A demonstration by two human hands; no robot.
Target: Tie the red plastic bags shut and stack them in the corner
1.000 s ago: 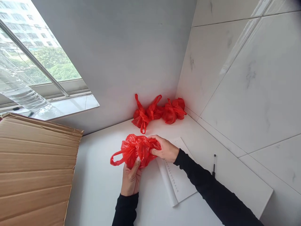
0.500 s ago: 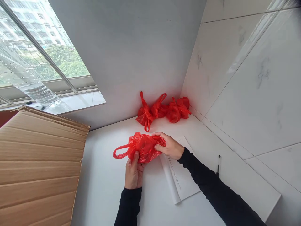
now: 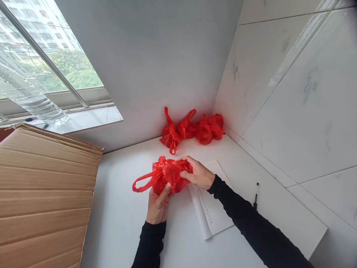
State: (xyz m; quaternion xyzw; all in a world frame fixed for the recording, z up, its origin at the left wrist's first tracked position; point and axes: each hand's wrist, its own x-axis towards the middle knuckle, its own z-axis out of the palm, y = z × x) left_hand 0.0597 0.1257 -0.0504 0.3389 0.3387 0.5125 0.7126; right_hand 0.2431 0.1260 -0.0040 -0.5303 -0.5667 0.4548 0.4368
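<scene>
Between my hands is a red plastic bag [image 3: 172, 172], bunched round contents I cannot make out, with one handle loop sticking out to the left. My left hand [image 3: 158, 205] grips it from below, thumb pressed on its front. On its right end my right hand [image 3: 199, 174] is closed, thumb in front and fingers behind. The bag is held above the white table [image 3: 119, 208], partly over an open notebook [image 3: 216, 208] with ring holes along its fold. Several more red plastic bags [image 3: 205, 132], knotted and bulging, lie behind it against the wall.
A large cardboard box [image 3: 47, 197] stands at the left. A black-capped pen [image 3: 256, 195] lies to the right, beside my right sleeve. On the windowsill is a clear water bottle [image 3: 47, 108]. A grey wall [image 3: 150, 63] and marbled tiles [image 3: 292, 93] close in the back and right.
My left thumb has moved right and up across the bag, and the loop handle hangs slightly lower. Both hands still hold the bag. The whole view has shifted a little.
</scene>
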